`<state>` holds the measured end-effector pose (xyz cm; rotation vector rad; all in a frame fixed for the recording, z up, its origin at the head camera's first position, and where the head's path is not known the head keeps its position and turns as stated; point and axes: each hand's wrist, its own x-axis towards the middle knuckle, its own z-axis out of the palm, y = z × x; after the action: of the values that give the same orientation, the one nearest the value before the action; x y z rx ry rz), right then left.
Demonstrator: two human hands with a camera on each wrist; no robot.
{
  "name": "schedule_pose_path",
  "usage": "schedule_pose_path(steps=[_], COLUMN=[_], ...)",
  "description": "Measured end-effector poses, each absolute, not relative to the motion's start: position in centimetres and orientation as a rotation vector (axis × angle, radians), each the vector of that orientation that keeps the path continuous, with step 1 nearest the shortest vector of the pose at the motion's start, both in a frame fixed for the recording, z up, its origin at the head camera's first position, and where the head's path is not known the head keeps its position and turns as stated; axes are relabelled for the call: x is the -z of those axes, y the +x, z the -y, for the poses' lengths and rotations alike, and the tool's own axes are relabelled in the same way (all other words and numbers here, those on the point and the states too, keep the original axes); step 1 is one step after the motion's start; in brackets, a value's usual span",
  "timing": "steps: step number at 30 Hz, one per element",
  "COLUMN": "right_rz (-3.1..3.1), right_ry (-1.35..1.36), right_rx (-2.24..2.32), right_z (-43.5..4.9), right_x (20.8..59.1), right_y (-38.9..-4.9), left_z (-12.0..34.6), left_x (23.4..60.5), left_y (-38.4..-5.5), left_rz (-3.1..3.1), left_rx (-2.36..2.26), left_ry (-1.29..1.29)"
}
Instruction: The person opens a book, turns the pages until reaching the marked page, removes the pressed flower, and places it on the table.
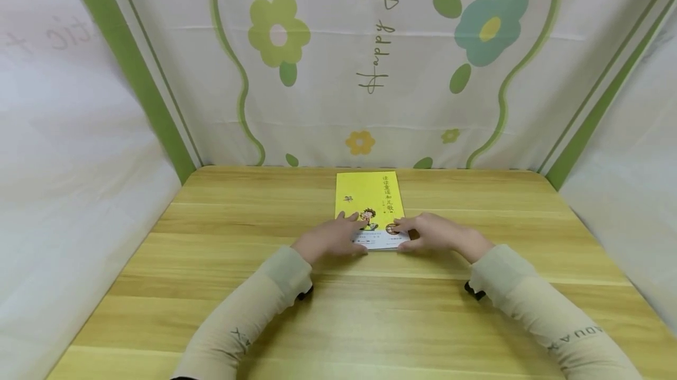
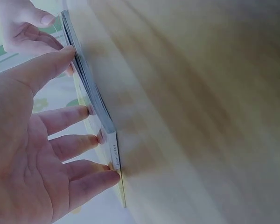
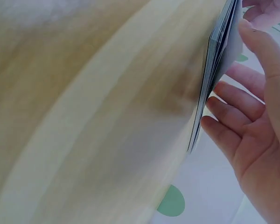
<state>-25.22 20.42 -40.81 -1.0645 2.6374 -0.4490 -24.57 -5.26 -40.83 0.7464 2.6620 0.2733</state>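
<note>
A yellow book (image 1: 362,192) with a white band along its near end lies flat on the wooden table, its cover showing a cartoon child and Chinese characters. Over its near left corner rests my left hand (image 1: 335,236), fingertips on the cover and thumb at the near edge. Opposite it, my right hand (image 1: 436,233) touches the near right corner. In the left wrist view, straight, spread fingers (image 2: 74,144) meet the spine side of the book (image 2: 95,98). The right wrist view shows the page edges of the book (image 3: 210,60) beside my relaxed fingers (image 3: 233,100).
The wooden table (image 1: 381,321) extends around the book on all sides. Behind it hangs a white cloth (image 1: 328,104) printed with flowers and lettering. White cloth walls (image 1: 69,162) with green strips flank the table.
</note>
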Motion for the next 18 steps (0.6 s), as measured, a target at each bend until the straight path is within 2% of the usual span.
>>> schedule_pose_path(steps=[18], right_rz=[-2.757], right_ry=[-1.281], right_rx=[0.479], right_z=[-20.3], right_x=[41.1], right_y=[-25.4], left_z=[4.1], left_x=[40.3], left_y=[-24.1], left_rz=[-2.661], left_rx=[-0.296], left_ry=[0.775])
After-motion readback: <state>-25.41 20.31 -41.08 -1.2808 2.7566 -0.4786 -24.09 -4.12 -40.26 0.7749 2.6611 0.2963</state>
